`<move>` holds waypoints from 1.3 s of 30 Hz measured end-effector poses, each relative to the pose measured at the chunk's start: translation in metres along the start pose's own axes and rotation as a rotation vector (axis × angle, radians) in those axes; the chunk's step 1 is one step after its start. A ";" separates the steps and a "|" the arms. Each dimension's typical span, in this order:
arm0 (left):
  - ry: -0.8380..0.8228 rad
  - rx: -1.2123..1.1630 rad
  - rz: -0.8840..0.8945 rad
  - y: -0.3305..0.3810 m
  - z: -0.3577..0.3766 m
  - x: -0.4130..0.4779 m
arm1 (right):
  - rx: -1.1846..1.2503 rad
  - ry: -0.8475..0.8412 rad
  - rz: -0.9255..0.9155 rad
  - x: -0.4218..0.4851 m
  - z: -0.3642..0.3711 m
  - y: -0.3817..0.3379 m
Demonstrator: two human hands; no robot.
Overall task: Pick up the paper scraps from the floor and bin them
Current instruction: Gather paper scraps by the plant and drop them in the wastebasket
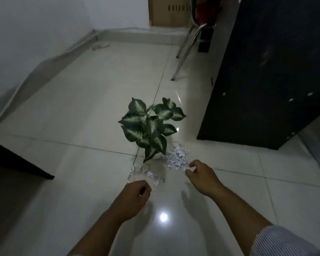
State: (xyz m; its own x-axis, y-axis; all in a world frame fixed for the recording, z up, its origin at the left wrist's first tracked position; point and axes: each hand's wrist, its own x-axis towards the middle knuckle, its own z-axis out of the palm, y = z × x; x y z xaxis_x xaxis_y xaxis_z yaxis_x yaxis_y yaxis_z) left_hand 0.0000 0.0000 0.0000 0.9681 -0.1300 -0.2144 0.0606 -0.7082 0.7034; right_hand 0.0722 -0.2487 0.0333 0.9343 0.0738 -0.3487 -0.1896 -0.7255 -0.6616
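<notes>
Both hands reach forward and down over the floor, forearms bare. Left hand (pixel 137 191) has its fingers curled loosely inward toward the palm; whether it holds a scrap I cannot tell. Right hand (pixel 201 174) is partly spread, thumb and forefinger narrowed toward each other at the near edge of the paper pile; whether they pinch anything I cannot tell. A striped rolled sleeve (pixel 277 241) shows on the right arm. Paper scraps: small, white, crumpled and torn bits, some with faint dark print. The main pile (pixel 177 157) lies heaped on the floor just right of the plant's base, just beyond the right fingertips. A thinner scatter of loose scraps (pixel 146 173) lies between the plant and the left hand, spread across a tile joint. Potted plant (pixel 150 126): broad dark-green leaves with pale centres, standing on the floor; pot mostly hidden by foliage. Floor (pixel 81 108): large glossy pale tiles with dark joints, a round lamp reflection (pixel 163 217) between the forearms. Dark cabinet (pixel 266 71) to the right, a chrome-legged chair (pixel 190 41) and cardboard box (pixel 168 12) at the far wall, dark furniture edge (pixel 17 159) at left. Room dim; walls white.
</notes>
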 end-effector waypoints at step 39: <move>0.313 0.388 0.114 -0.106 0.098 0.106 | -0.525 -0.229 -0.140 0.098 0.134 0.097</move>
State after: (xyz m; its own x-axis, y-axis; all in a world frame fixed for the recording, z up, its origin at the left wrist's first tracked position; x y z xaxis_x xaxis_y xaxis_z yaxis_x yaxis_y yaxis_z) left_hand 0.0727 -0.0068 -0.1631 0.9933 -0.0496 0.1043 -0.0870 -0.9150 0.3939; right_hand 0.1054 -0.2200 -0.1540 0.8399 0.2964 -0.4547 0.1596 -0.9356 -0.3150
